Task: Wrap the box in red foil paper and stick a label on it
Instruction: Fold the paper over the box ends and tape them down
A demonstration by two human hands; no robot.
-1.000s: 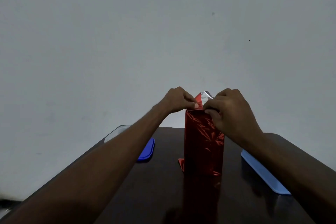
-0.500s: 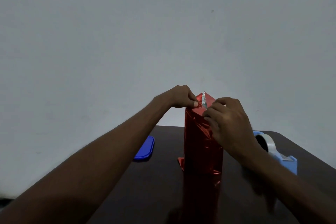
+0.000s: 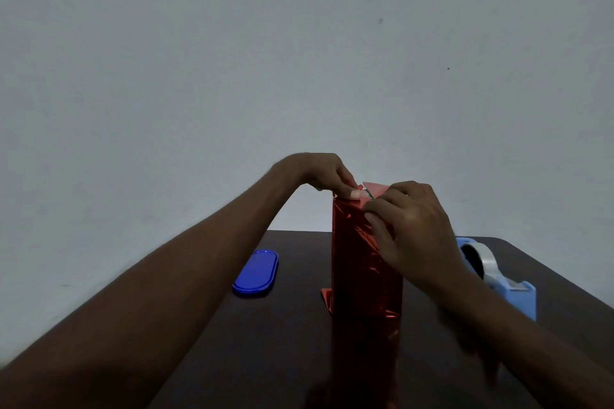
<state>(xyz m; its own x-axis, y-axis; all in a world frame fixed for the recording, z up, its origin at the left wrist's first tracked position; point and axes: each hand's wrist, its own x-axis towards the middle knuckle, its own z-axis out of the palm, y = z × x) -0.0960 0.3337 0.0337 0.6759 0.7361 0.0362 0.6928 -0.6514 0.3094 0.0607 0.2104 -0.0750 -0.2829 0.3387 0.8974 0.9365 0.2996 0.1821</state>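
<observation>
Standing upright near the middle of the dark, glossy wooden table (image 3: 265, 359), your box (image 3: 358, 269) is a tall rectangular block sheathed in crinkled red foil paper (image 3: 349, 232) that catches the light in creases. At its top the foil rises into a folded triangular flap (image 3: 373, 189), with a sliver of silvery underside showing at the fold. A small loose corner of foil juts out at the box's lower left foot. Your left hand (image 3: 327, 174) pinches the foil at the top left edge, thumb and fingertips curled onto it. Your right hand (image 3: 413, 229) has its fingers curled over the top right corner, pressing the foil against the box's side. A smooth blue oblong plastic lid (image 3: 255, 272) lies flat toward the table's left edge. A pale blue tape dispenser (image 3: 498, 279) holding a clear roll sits toward the right edge, partly behind your right wrist.
</observation>
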